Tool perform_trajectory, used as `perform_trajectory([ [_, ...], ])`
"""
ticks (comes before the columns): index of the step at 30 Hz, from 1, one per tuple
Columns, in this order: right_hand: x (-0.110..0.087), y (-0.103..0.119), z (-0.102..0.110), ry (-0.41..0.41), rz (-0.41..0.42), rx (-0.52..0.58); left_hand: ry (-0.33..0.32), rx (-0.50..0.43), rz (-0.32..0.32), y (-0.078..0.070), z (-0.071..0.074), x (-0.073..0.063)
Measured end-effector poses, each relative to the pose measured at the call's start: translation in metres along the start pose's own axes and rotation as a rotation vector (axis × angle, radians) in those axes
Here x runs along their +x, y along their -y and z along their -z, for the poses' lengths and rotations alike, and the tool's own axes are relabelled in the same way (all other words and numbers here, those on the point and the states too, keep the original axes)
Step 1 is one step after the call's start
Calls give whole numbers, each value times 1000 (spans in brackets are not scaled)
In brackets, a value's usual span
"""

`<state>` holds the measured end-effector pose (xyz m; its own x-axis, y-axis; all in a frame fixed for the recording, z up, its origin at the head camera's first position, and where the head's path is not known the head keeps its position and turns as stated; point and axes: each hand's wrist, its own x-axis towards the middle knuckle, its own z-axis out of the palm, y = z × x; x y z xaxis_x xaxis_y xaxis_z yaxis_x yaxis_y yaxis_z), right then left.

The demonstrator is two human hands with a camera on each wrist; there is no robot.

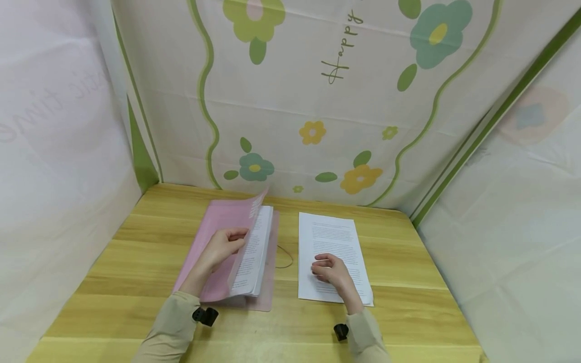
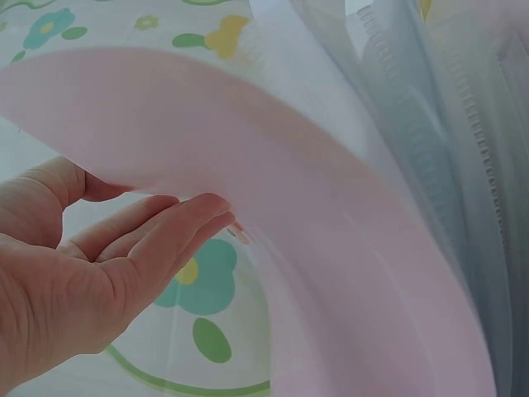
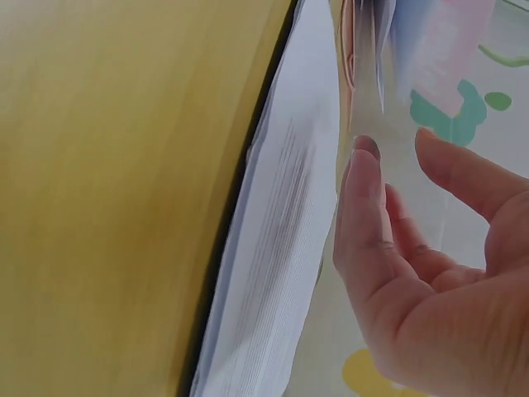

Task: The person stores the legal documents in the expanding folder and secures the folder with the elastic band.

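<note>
Because the left hand (image 1: 221, 249) pinches the pink cover (image 2: 331, 240) near its free edge, the folder (image 1: 223, 214) at the person's 11 o'clock shows its sheets (image 1: 251, 262). Right hand (image 1: 333, 272) hovers, fingers loosely bent, holding nothing, over the paper stack (image 1: 330, 234) at 1 o'clock (lies flat, needs no steadying).

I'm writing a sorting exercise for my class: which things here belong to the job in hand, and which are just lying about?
Likely the job:
folder, held part-open by the left grip
papers inside it
loose stack, beneath the right grip

Likely just about:
thin loop, purpose unclear
table
flowered cloth
</note>
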<state>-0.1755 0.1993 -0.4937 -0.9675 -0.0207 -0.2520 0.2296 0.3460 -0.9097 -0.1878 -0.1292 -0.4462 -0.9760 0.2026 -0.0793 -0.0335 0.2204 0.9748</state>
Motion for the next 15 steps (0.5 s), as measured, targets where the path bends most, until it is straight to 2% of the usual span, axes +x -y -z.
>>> perform_trajectory([
  [15, -3, -15, 36, -92, -63, -78, 6, 2, -5, 0, 0, 0],
])
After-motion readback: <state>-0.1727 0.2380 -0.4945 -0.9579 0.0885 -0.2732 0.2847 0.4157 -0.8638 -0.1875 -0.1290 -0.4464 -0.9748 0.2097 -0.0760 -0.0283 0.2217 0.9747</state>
